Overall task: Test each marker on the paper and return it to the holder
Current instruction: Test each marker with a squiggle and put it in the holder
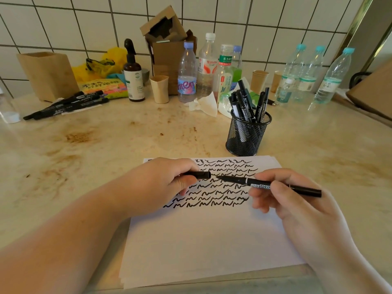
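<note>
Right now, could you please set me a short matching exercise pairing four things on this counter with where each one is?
Things:
1. cap
2. uncapped marker
3. mesh holder
4. loose markers

Places:
A. lying at the far left of the counter
B. standing just beyond the paper
C. held in the right hand
D. held in the left hand

Pairs: 1-D, 2-C, 3-B, 4-A

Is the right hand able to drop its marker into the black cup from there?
Probably yes: nothing stands between the right hand and the mesh holder, though the marker is uncapped.
</note>
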